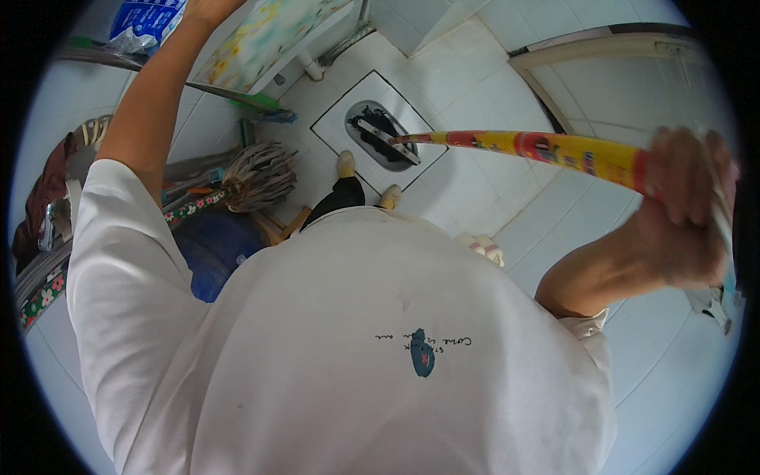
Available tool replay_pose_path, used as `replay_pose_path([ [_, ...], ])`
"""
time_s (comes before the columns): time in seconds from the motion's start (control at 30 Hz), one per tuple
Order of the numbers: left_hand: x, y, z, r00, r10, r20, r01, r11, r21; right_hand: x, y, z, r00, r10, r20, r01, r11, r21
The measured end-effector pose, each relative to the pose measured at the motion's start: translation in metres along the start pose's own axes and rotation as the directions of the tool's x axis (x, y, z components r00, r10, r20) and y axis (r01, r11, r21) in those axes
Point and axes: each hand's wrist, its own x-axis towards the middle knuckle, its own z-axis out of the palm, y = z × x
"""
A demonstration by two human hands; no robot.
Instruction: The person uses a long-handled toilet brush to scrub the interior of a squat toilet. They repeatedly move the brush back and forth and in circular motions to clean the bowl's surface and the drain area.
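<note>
My right hand (683,208), blurred at the right, is closed around the upper part of a red and yellow patterned pole (564,151). The pole slants down to a mop head (389,141) with a pale bar and dark, ragged material. That head lies inside an oval metal squat toilet pan (347,116) set in the floor. At the top left edge only a little of my left hand (214,6) shows; its fingers are cut off. Nearest to it are a blue and white plastic packet (145,27) and a panel with a yellow and green pattern (261,44).
A grey string mop (261,178) and a blue drum (217,249) are at my left. My feet in yellowish shoes (389,196) stand at the pan's near edge. A pale slipper (490,249) lies on the right; a framed door (605,83) stands beyond. White tiles (475,65) cover the floor.
</note>
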Motion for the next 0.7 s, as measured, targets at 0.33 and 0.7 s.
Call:
replay_pose_path([
  [0.33,-0.003,0.000,0.001,1.000,0.015,-0.018,-0.014,0.999,0.041,-0.080,0.165,0.072,0.810,0.055,-0.583,-0.196,0.964,-0.181],
  [0.7,0.000,0.001,-0.003,0.999,0.030,-0.026,-0.030,0.999,0.013,-0.071,0.128,0.091,0.946,0.303,-0.120,-0.322,0.923,-0.212],
])
